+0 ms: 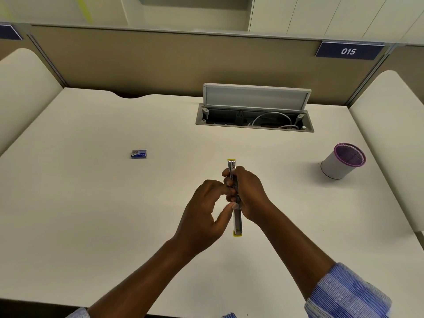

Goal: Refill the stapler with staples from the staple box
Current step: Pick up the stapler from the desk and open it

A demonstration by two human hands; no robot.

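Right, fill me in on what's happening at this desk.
A person is working on a slim metal stapler with yellow ends, opened out long and held above the white desk. The right hand grips its middle, while the left hand pinches at it with thumb and fingertips; whether staples are between them is too small to tell. The small blue staple box lies apart on the desk to the left. A white cup with a purple mesh rim stands to the right.

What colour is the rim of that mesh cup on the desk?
Purple, on the cup, clearest in the head view.
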